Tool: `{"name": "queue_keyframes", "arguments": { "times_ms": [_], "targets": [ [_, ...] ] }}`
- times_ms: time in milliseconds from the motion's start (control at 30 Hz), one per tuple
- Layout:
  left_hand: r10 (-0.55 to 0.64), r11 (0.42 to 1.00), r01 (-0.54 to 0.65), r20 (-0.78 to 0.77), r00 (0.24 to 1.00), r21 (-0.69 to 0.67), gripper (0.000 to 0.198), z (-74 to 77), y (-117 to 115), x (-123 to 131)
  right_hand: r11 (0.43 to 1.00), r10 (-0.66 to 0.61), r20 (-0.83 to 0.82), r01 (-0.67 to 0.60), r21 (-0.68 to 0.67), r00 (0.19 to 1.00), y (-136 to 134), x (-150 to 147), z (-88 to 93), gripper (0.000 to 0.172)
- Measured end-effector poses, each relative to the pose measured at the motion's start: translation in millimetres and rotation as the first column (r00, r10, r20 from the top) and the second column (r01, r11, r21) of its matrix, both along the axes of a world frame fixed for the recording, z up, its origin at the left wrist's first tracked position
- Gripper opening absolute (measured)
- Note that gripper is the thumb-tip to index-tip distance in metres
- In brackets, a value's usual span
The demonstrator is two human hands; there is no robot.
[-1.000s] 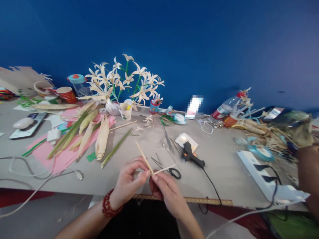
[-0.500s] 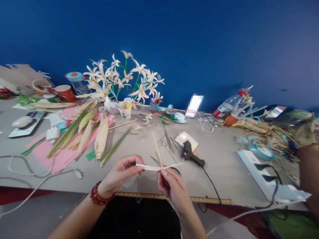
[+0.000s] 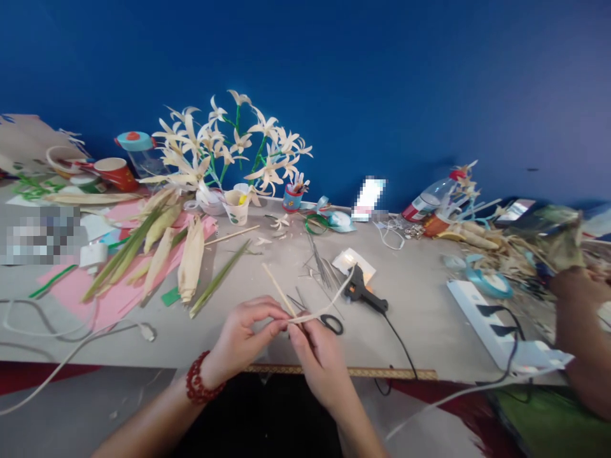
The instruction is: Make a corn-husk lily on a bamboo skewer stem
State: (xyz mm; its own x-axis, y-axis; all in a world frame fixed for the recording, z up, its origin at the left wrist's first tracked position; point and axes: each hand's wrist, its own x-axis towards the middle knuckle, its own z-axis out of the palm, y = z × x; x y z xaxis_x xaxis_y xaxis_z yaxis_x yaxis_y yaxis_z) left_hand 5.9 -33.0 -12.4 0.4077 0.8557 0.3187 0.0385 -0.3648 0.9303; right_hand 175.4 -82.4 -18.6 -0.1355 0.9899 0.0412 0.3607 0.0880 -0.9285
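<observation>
Pinching between thumb and fingertips, the left hand point(image 3: 251, 332) and right hand point(image 3: 321, 356) nearly meet above the near part of the worktop point(image 3: 410, 283), each grip closed on slender, light-coloured pieces. The thin stick point(image 3: 275, 284) is straight; its long axis slants away from the person and to the left, the free tip pointing at the far left and the lower end running into the right grip, where the fingers hide how far it goes. So nearly all that shows of the stick lies beyond the grip. The pale strip point(image 3: 329, 306) crosses the stick's lower part right at the fingertips. Its near end sits in the left grip; from there it passes over the right index finger and bends up and away to the right, its far tip appearing in front of the black glue gun point(image 3: 365, 294); whether the two touch cannot be told. Just past the right fingers lie the scissors point(image 3: 333, 325), partly covered. A red beaded bracelet point(image 3: 203, 380) circles the left wrist.
</observation>
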Motion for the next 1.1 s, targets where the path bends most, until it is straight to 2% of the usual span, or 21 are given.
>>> {"name": "queue_keyframes", "arguments": {
  "times_ms": [100,167,367,567,667,767,900,1000,1100],
  "targets": [
    [0.09,0.994,-0.092,0.031,0.995,0.066,0.006,-2.9,-1,3,1.0,0.022,0.026,-0.022,0.004,0.999,0,-2,0.6,0.033],
    [0.098,0.994,-0.1,0.04,0.994,0.032,0.005,-4.7,-1,3,0.999,0.048,-0.024,-0.049,-0.012,0.999,0,-2,0.7,0.037],
    [0.051,0.992,-0.046,0.039,0.998,-0.114,0.016,-9.2,0,0,0.994,0.058,-0.105,-0.067,-0.088,0.993,-4,-2,-0.9,0.041],
    [-0.042,0.997,0.043,0.011,0.999,-0.067,0.021,-8.4,4,-5,0.97,0.069,-0.238,-0.122,-0.212,0.969,-3,-4,-5.6,0.047],
    [-0.07,0.997,0.07,0.027,0.997,-0.027,0.021,-7.8,5,-7,0.953,0.073,-0.369,-0.174,-0.247,0.927,0,-6,-7.7,0.049],
    [-0.124,0.992,0.123,0.068,0.99,0.022,0.018,-9.4,6,-8,0.908,0.045,-0.571,-0.272,-0.32,0.82,1,-10,-7.7,0.05],
    [-0.23,0.973,0.229,0.176,0.957,0.023,0.014,-13.5,8,-10,0.793,-0.014,-0.806,-0.484,-0.369,0.592,0,-15,-5.8,0.05],
    [-0.264,0.96,0.279,0.252,0.931,-0.024,0.014,-15.8,10,-11,0.721,-0.041,-0.889,-0.603,-0.343,0.456,-1,-16,-5.7,0.05],
    [-0.266,0.956,0.291,0.299,0.917,-0.041,0.013,-18.7,11,-12,0.684,-0.024,-0.941,-0.681,-0.262,0.338,-3,-14,-5.9,0.048]
  ]
}}
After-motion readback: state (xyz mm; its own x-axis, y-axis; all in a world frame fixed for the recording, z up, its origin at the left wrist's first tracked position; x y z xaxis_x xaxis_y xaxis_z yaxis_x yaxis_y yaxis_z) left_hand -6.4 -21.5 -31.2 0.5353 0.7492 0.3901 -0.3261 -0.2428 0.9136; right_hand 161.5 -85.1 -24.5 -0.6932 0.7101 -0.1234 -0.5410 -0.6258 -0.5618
